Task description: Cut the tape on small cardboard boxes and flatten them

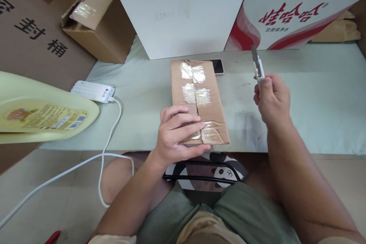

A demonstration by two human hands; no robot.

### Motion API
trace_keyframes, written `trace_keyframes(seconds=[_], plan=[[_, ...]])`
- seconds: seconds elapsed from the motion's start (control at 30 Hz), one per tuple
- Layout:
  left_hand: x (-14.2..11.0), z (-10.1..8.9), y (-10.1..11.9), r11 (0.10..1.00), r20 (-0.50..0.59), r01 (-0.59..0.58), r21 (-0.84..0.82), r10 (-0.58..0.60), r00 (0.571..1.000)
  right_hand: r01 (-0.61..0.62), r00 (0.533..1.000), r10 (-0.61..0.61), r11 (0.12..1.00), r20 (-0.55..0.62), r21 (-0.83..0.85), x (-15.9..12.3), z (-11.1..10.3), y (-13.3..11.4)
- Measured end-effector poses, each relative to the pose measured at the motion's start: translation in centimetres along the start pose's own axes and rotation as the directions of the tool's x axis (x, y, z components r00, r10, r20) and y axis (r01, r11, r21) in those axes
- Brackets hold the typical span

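A flat brown cardboard box point(210, 101), sealed with patches of clear tape, lies on the pale green table point(314, 106) in front of me. My left hand point(175, 135) grips the box's near left corner, fingers on top and thumb along the near edge. Raised to the right of the box, my right hand point(271, 97) is closed round a white utility knife point(258, 65) whose blade points up and away. The blade is clear of the box.
A black phone point(219, 65) lies just behind the box. A white power bank point(93, 91) with a white cable sits at left beside a pale yellow plastic lid point(42, 110). A white box point(183, 11), a red-and-white carton point(291, 7) and an open brown box point(97, 19) stand behind.
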State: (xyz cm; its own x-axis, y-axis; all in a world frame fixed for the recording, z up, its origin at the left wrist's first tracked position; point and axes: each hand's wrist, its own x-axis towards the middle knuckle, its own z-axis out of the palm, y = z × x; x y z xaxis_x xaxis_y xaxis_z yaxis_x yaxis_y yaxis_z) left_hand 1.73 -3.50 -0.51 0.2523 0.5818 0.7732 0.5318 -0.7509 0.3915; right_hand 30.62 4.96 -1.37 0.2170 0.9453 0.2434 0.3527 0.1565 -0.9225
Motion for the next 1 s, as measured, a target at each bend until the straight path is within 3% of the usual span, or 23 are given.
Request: trace_keyframes(seconds=[0.13, 0.23, 0.37, 0.43, 0.47, 0.57, 0.63, 0.8, 1.0], plan=[[-0.1, 0.3, 0.4, 1.000, -0.015, 0.012, -0.002, -0.012, 1.000, 0.089, 0.991, -0.113, 0.951, 0.065, 0.295, -1.0, 1.3, -4.5], [-0.2, 0.4, 0.3, 1.000, -0.019, 0.009, -0.009, -0.010, 1.000, 0.172, 0.967, -0.223, 0.927, 0.123, 0.333, -1.9, 1.8, -6.8], [-0.2, 0.3, 0.3, 1.000, -0.007, 0.002, -0.002, -0.002, 1.000, 0.197, 0.893, -0.334, 0.892, 0.300, 0.407, -2.9, 2.1, -7.8], [-0.2, 0.2, 0.3, 1.000, -0.004, 0.006, -0.002, -0.006, 1.000, 0.200, 0.877, -0.375, 0.853, 0.300, 0.482, -3.1, 2.4, -7.8], [-0.3, 0.2, 0.3, 1.000, -0.003, 0.008, -0.001, -0.008, 1.000, 0.218, 0.892, -0.379, 0.838, 0.247, 0.500, -3.2, 2.6, -7.8], [-0.3, 0.3, 0.4, 1.000, -0.015, 0.010, 0.002, -0.010, 1.000, 0.295, 0.944, -0.328, 0.803, -0.028, 0.517, -3.3, 3.3, -8.0], [-0.2, 0.4, 0.4, 1.000, -0.031, 0.003, 0.005, -0.003, 1.000, 0.299, 0.952, -0.290, 0.789, -0.103, 0.537, -3.5, 3.7, -8.1], [-0.2, 0.4, 0.3, 1.000, -0.022, -0.001, 0.016, 0.001, 1.000, 0.096, 0.980, -0.167, 0.877, 0.111, 0.472, -4.1, 3.7, -8.1], [-0.4, 0.3, 0.2, 1.000, -0.010, 0.007, 0.006, -0.007, 1.000, -0.002, 0.982, -0.097, 0.852, 0.161, 0.523, -3.8, 4.2, -7.4]])
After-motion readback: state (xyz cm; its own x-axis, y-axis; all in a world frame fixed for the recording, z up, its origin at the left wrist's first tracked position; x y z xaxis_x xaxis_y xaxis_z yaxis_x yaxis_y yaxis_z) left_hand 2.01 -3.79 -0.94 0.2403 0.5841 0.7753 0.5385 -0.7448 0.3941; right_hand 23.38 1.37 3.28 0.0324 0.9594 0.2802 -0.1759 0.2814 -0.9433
